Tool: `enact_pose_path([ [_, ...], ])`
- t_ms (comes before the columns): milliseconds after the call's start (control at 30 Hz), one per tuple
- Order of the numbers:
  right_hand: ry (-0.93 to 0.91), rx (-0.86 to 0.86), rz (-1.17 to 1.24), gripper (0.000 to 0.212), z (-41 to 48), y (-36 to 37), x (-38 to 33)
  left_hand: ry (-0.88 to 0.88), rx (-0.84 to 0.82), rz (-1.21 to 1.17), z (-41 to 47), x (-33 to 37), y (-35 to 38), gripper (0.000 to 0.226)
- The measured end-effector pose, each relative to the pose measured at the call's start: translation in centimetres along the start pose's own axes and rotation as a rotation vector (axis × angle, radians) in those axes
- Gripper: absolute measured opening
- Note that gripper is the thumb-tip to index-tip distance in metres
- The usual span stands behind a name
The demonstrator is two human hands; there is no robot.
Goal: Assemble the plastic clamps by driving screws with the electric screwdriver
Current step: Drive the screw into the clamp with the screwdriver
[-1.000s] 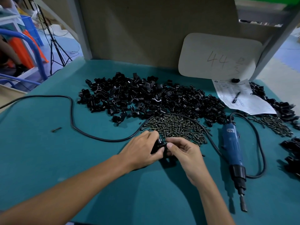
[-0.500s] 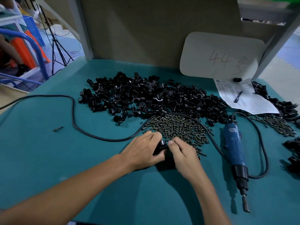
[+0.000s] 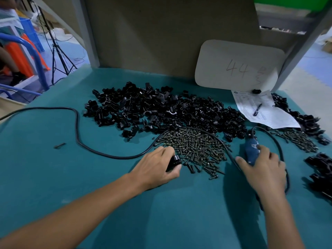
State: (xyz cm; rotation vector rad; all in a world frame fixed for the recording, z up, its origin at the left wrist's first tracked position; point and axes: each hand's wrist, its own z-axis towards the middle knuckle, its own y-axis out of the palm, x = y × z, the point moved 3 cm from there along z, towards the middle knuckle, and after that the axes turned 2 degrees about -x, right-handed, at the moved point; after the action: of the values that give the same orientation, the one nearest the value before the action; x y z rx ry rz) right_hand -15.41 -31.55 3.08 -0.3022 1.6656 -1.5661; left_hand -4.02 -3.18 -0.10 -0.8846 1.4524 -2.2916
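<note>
The left hand [image 3: 158, 166] pinches 1 black clamp [image 3: 175, 161] between thumb and fingers, low over the teal table [image 3: 89, 177], just at the 8 o'clock edge of the screw pile [image 3: 194, 146]. At 3 o'clock from it, the right hand [image 3: 264, 168] curls round the blue electric screwdriver [image 3: 251, 151], which lies on the table. The heap of loose clamps [image 3: 161, 110] spreads at 12 o'clock from the screws.

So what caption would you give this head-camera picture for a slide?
Left hand holds a black clamp by the screw pile while the right hand grips the blue electric screwdriver.
</note>
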Motion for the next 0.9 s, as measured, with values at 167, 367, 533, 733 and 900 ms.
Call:
enact_pose_path([
  [167, 0.152, -0.296, -0.030, 0.077, 2.9, -0.6, 2.0, -0.020, -0.017, -0.009, -0.1, -0.2, 0.1, 0.030],
  [367, 0.113, -0.351, 0.044, 0.057, 3.2, -0.4, 2.7, -0.016, -0.010, -0.014, -0.1, -0.3, 0.2, 0.029],
  [533, 0.056, -0.441, 0.212, 0.072, 2.4, -0.2, 2.5, -0.019, -0.012, -0.015, -0.1, -0.3, 0.2, 0.029],
  [733, 0.261, -0.291, 0.976, 0.052, 2.2, -2.6, 3.4, -0.025, -0.025, -0.010, 0.0, -0.3, 0.3, 0.031],
  [900, 0.390, -0.308, 1.708, 0.048, 1.2, -1.8, 0.4, -0.021, -0.021, 0.000, 0.0, -0.4, 0.4, 0.031],
])
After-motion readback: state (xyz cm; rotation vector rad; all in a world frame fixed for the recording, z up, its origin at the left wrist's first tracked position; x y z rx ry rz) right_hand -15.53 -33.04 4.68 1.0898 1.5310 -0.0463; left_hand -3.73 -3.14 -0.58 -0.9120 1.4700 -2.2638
